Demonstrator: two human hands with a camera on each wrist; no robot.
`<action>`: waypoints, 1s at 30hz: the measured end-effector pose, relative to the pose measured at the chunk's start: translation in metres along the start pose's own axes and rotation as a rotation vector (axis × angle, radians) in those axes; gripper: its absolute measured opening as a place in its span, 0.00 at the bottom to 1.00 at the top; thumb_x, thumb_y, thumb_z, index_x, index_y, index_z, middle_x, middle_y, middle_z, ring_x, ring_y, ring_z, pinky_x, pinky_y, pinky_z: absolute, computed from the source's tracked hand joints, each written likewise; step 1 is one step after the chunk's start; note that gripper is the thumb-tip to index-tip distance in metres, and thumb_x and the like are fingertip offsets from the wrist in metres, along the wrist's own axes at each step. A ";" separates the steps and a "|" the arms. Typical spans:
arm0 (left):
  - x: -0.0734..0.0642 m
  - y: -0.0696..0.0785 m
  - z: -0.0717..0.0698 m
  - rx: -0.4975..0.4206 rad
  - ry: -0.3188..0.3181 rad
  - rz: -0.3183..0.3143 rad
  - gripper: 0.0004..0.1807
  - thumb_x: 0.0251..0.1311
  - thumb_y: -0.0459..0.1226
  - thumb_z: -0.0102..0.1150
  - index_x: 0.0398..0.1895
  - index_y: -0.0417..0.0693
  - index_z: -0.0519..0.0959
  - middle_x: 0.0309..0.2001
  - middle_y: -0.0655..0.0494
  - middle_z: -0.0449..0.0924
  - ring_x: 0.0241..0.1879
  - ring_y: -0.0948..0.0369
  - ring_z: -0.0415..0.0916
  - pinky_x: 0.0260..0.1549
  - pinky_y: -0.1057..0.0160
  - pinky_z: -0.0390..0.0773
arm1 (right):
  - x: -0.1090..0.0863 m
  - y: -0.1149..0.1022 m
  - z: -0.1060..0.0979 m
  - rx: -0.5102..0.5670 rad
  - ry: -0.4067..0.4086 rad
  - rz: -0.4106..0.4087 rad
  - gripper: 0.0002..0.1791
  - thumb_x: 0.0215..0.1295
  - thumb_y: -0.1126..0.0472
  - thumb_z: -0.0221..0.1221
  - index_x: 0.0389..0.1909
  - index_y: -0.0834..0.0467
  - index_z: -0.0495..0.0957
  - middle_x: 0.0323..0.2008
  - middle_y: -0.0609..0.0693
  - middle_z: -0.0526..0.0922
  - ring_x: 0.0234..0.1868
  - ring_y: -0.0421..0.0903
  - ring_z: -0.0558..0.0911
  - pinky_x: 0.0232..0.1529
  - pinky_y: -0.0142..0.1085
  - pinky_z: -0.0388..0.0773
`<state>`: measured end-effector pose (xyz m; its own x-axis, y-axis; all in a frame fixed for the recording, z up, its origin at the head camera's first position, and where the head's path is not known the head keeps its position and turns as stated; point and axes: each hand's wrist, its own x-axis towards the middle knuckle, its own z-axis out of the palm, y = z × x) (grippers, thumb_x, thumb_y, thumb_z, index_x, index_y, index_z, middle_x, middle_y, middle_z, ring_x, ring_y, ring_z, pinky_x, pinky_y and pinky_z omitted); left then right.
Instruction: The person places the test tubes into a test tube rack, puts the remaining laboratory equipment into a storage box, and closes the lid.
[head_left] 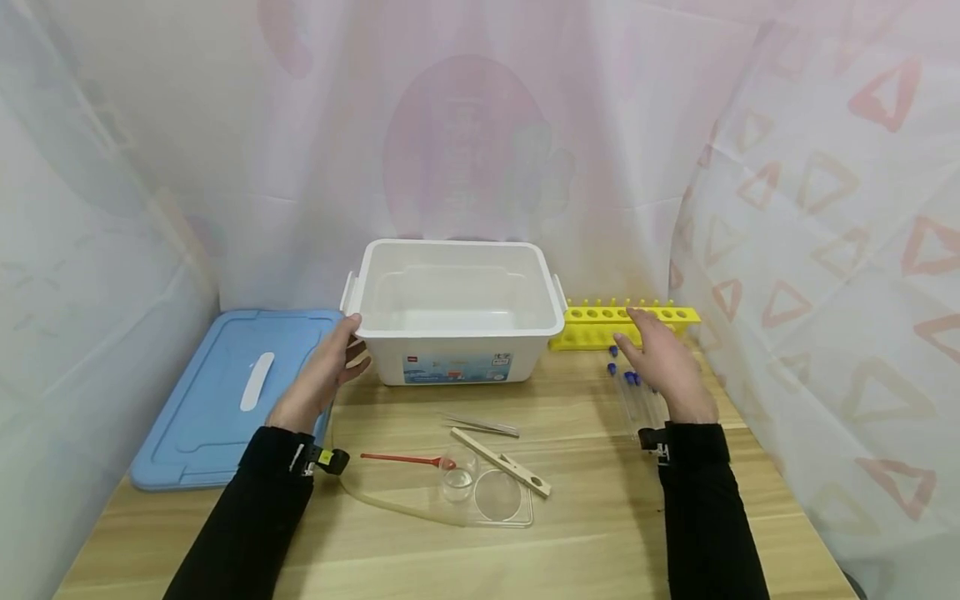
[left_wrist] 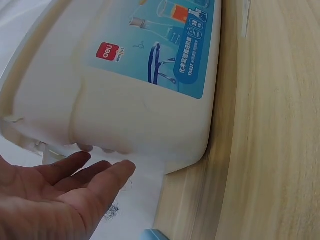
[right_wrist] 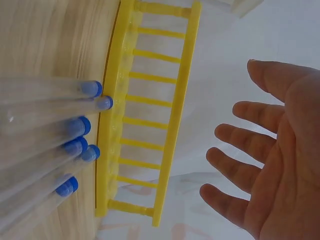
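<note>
A white plastic bin (head_left: 384, 357) with a blue picture label (left_wrist: 170, 50) stands upright at the back of the table. My left hand (head_left: 324, 375) is at the bin's left side, its fingers extended, fingertips right at the wall below the handle (head_left: 347, 292). My right hand (head_left: 666, 367) hovers with spread fingers and nothing in its palm, over several clear test tubes (head_left: 633, 407) with blue caps. Behind the tubes, a yellow test tube rack (head_left: 581, 337) stands beside the bin; in the head view the hand overlaps its right part.
A blue lid (head_left: 202, 400) lies at the left. Nearer the front are tweezers (head_left: 487, 428), a wooden test tube clamp (head_left: 491, 454), a red-handled spoon (head_left: 397, 457), a small clear beaker (head_left: 457, 483), a clear plastic plate (head_left: 521, 520) and tan tubing (head_left: 405, 508). Curtains enclose the table.
</note>
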<state>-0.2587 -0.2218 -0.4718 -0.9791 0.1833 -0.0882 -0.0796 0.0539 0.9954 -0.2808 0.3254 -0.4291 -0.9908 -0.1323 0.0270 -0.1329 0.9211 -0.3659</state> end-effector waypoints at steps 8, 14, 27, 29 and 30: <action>0.001 -0.001 0.003 -0.019 0.009 0.006 0.49 0.93 0.66 0.33 1.00 0.48 0.41 0.97 0.32 0.43 0.97 0.33 0.45 0.92 0.27 0.58 | -0.004 0.018 -0.011 0.092 -0.033 0.049 0.42 0.98 0.48 0.51 0.96 0.67 0.51 0.92 0.77 0.57 0.92 0.79 0.57 0.92 0.75 0.55; 0.002 -0.002 0.006 -0.022 0.015 0.004 0.48 0.93 0.66 0.33 1.01 0.49 0.40 0.97 0.31 0.42 0.97 0.33 0.44 0.92 0.26 0.57 | -0.006 0.036 -0.017 0.121 -0.071 0.093 0.43 0.99 0.46 0.49 0.96 0.67 0.48 0.92 0.78 0.54 0.92 0.80 0.55 0.92 0.76 0.55; 0.004 -0.006 0.005 -0.015 0.030 0.003 0.49 0.92 0.67 0.32 1.00 0.48 0.41 0.97 0.32 0.44 0.97 0.33 0.44 0.91 0.26 0.59 | -0.011 0.056 -0.012 0.015 -0.223 0.108 0.27 0.91 0.63 0.60 0.79 0.77 0.72 0.70 0.81 0.81 0.68 0.77 0.84 0.66 0.66 0.86; 0.004 -0.006 0.006 -0.013 0.028 0.011 0.49 0.92 0.67 0.33 1.00 0.48 0.41 0.97 0.31 0.44 0.97 0.33 0.44 0.91 0.26 0.58 | -0.011 0.059 -0.011 0.014 -0.236 0.122 0.25 0.89 0.65 0.60 0.76 0.77 0.75 0.65 0.79 0.83 0.62 0.73 0.86 0.60 0.62 0.87; 0.004 -0.006 0.006 -0.012 0.028 0.016 0.49 0.92 0.67 0.33 1.01 0.49 0.41 0.97 0.31 0.43 0.97 0.32 0.44 0.91 0.25 0.58 | -0.011 0.060 -0.011 0.011 -0.241 0.132 0.24 0.88 0.66 0.60 0.74 0.77 0.76 0.63 0.77 0.84 0.58 0.70 0.87 0.57 0.58 0.87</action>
<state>-0.2612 -0.2159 -0.4783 -0.9851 0.1562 -0.0715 -0.0660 0.0397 0.9970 -0.2785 0.3862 -0.4416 -0.9651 -0.0964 -0.2435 -0.0018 0.9323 -0.3617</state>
